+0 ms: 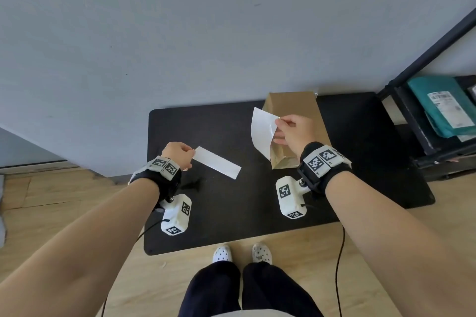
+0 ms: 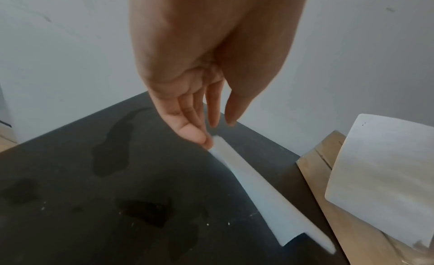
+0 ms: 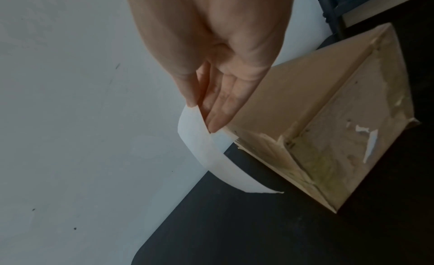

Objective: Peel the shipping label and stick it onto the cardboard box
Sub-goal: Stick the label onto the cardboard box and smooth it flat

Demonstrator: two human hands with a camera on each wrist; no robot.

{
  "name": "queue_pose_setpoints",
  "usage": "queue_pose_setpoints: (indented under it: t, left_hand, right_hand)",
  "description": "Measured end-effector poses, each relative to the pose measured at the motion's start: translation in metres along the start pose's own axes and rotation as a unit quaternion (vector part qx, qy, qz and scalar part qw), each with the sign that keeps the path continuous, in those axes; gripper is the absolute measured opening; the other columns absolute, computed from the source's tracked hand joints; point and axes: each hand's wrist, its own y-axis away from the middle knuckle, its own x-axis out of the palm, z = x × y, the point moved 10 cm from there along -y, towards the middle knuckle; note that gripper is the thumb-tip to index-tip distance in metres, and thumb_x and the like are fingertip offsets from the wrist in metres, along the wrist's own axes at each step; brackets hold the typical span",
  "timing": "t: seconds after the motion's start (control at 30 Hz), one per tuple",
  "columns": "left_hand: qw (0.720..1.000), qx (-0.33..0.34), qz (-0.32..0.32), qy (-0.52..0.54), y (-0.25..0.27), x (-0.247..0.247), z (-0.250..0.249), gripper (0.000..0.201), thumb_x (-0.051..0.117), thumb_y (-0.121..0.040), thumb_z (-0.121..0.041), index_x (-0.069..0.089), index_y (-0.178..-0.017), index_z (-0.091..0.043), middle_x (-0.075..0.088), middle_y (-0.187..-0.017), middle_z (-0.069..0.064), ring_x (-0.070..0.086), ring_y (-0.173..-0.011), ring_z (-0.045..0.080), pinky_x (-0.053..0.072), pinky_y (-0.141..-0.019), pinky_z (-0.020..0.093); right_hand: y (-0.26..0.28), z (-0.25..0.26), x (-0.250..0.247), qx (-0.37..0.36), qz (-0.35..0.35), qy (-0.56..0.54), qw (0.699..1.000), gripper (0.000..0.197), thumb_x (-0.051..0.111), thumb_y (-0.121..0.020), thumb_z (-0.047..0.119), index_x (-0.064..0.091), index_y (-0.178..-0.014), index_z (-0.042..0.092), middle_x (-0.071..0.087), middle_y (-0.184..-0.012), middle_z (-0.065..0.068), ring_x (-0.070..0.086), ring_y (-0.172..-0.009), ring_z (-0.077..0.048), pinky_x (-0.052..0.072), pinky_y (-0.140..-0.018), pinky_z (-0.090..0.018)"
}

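Over the black mat (image 1: 206,213) my right hand (image 1: 293,131) pinched the limp, curling shipping label (image 1: 261,131) by its edge, my left hand (image 1: 177,156) pinching the stiffer backing strip (image 1: 217,162).

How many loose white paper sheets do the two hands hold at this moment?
2. A narrow strip is pinched by the left hand over the black mat. A wider curled sheet is held by the right hand above the cardboard box.

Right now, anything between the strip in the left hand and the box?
Only bare black mat between the white strip and the cardboard box, per head view.
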Motion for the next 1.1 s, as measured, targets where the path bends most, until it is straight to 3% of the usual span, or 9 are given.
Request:
queue_pose_setpoints:
  t: [0.13, 0.3, 0.37, 0.47, 0.63, 0.77, 0.87, 0.97, 1.1]
  left_hand:
    - [0.997, 0.045, 0.004, -0.067, 0.012, -0.004, -0.02, 0.033, 0.061, -0.088, -0.022, 0.064, -0.119, -0.008, 0.067, -0.117, 0.011, 0.064, -0.107, 0.029, 0.05, -0.097, 0.037]
    - [0.967, 0.203, -0.038, -0.148, 0.062, -0.002, -0.101, 0.026, 0.066, -0.082, -0.042, 0.067, -0.092, -0.018, 0.07, -0.099, -0.003, 0.065, -0.091, 0.017, 0.052, -0.081, 0.032]
    - [0.951, 0.246, -0.038, -0.181, 0.08, 0.007, -0.129, 0.03, 0.066, -0.08, -0.047, 0.062, -0.086, -0.018, 0.067, -0.095, -0.004, 0.063, -0.086, 0.017, 0.052, -0.076, 0.033]
    - [0.935, 0.282, -0.058, -0.209, 0.099, 0.011, -0.156, 0.035, 0.067, -0.079, -0.05, 0.061, -0.088, -0.017, 0.067, -0.097, -0.003, 0.062, -0.087, 0.017, 0.049, -0.073, 0.031]
    - [0.927, 0.283, -0.082, -0.231, 0.11, 0.005, -0.17, 0.034, 0.069, -0.077, -0.047, 0.064, -0.096, -0.018, 0.069, -0.098, -0.002, 0.066, -0.091, 0.02, 0.048, -0.071, 0.029]
    - [0.931, 0.263, -0.094, -0.237, 0.106, 0.001, -0.166, 0.023, 0.064, -0.083, -0.036, 0.067, -0.098, -0.018, 0.068, -0.105, 0.0, 0.065, -0.097, 0.022, 0.052, -0.082, 0.033]
    - [0.933, 0.258, -0.103, -0.229, 0.106, 0.0, -0.166, 0.018, 0.057, -0.086, -0.029, 0.069, -0.095, -0.018, 0.071, -0.103, 0.002, 0.066, -0.095, 0.024, 0.053, -0.08, 0.033]
    - [0.942, 0.247, -0.095, -0.205, 0.102, -0.001, -0.163, 0.019, 0.054, -0.088, -0.026, 0.069, -0.093, -0.016, 0.073, -0.099, 0.004, 0.068, -0.091, 0.025, 0.055, -0.078, 0.034]
    - [0.961, 0.245, -0.064, -0.109, 0.092, -0.005, -0.16, 0.016, 0.061, -0.088, -0.023, 0.069, -0.093, -0.011, 0.072, -0.096, 0.005, 0.066, -0.086, 0.02, 0.054, -0.074, 0.031]
  right_hand:
    - [0.005, 0.005, 0.003, -0.009, -0.003, -0.012, 1.0, 0.015, 0.055, -0.092, 0.014, 0.063, -0.102, 0.004, 0.066, -0.093, -0.009, 0.068, -0.082, -0.021, 0.059, -0.077, -0.033]
    - [0.011, 0.013, 0.015, -0.003, -0.005, -0.051, 0.999, 0.015, 0.053, -0.091, 0.013, 0.063, -0.083, 0.006, 0.06, -0.07, -0.003, 0.059, -0.067, -0.014, 0.053, -0.062, -0.023]
    - [0.015, 0.016, 0.023, -0.001, 0.004, -0.063, 0.998, 0.023, 0.052, -0.091, 0.013, 0.059, -0.07, 0.013, 0.059, -0.066, -0.002, 0.057, -0.063, -0.013, 0.053, -0.06, -0.023]
    - [0.021, 0.025, 0.032, -0.002, 0.02, -0.086, 0.996, 0.024, 0.052, -0.091, 0.011, 0.059, -0.068, 0.01, 0.059, -0.066, -0.004, 0.057, -0.061, -0.014, 0.053, -0.063, -0.028]
    - [0.032, 0.038, 0.04, -0.008, 0.036, -0.111, 0.993, 0.016, 0.052, -0.092, 0.012, 0.063, -0.092, 0.001, 0.061, -0.067, -0.005, 0.059, -0.062, -0.015, 0.056, -0.071, -0.032]
    - [0.035, 0.045, 0.041, -0.017, 0.052, -0.11, 0.992, 0.022, 0.05, -0.092, 0.013, 0.06, -0.072, 0.008, 0.061, -0.068, -0.004, 0.058, -0.062, -0.015, 0.054, -0.068, -0.029]
    - [0.038, 0.047, 0.043, -0.02, 0.065, -0.116, 0.991, 0.026, 0.051, -0.093, 0.013, 0.058, -0.068, 0.012, 0.061, -0.07, -0.004, 0.058, -0.064, -0.014, 0.053, -0.065, -0.027]
    - [0.043, 0.05, 0.043, -0.031, 0.096, -0.129, 0.987, 0.011, 0.061, -0.089, 0.017, 0.065, -0.083, 0.009, 0.064, -0.08, -0.004, 0.06, -0.073, -0.015, 0.054, -0.071, -0.028]
    - [0.038, 0.05, 0.023, -0.065, 0.083, -0.087, 0.991, 0.024, 0.069, -0.083, 0.015, 0.066, -0.105, 0.006, 0.066, -0.1, -0.004, 0.063, -0.088, -0.015, 0.055, -0.069, -0.021]
